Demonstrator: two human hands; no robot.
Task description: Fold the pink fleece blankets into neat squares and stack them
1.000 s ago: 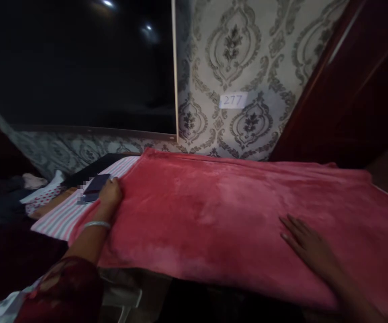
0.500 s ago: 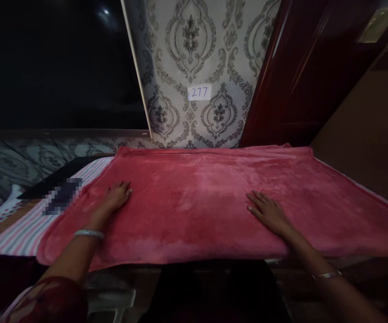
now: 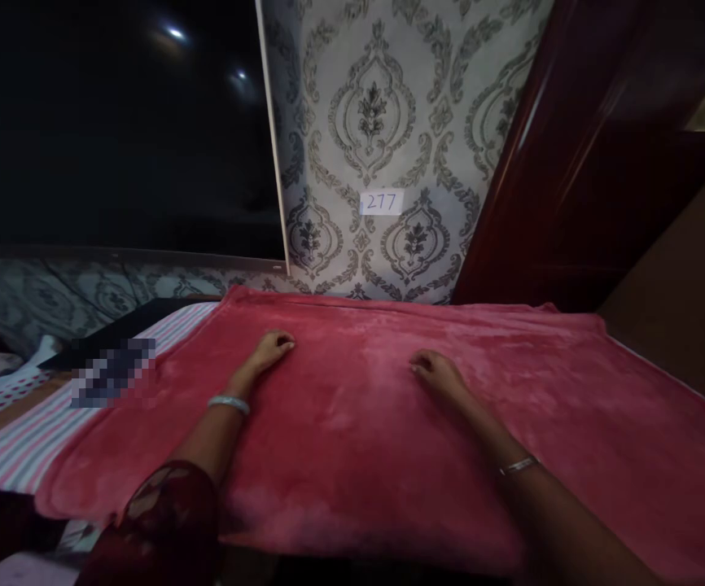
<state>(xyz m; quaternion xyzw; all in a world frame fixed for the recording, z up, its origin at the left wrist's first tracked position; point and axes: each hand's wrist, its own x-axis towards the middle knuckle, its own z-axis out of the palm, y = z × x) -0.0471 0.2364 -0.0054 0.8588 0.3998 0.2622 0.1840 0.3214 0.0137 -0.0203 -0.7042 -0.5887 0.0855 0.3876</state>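
A pink-red plush blanket (image 3: 340,423) lies spread out in front of me, mostly smooth, with a folded edge along its far side. Over its left half is my left hand (image 3: 272,350), a bracelet on the wrist, its fingers curled in toward the thumb. My right hand (image 3: 441,374) is over the middle of the blanket, fingers likewise bent toward the thumb. I see no cloth pinched up at either hand. Whether the fingertips touch the blanket is hard to tell.
A striped cloth (image 3: 19,443) shows under the blanket's left edge, with a blurred-out dark item (image 3: 114,370) on it. A large dark screen (image 3: 114,138) stands behind on the left. Patterned wallpaper bears a paper label (image 3: 382,202) reading 277. A dark red glossy panel (image 3: 572,163) rises at right.
Both hands have left their flat, spread pose on the blanket; their fingers are now curled. They have moved closer together. The view has tilted upward slightly.
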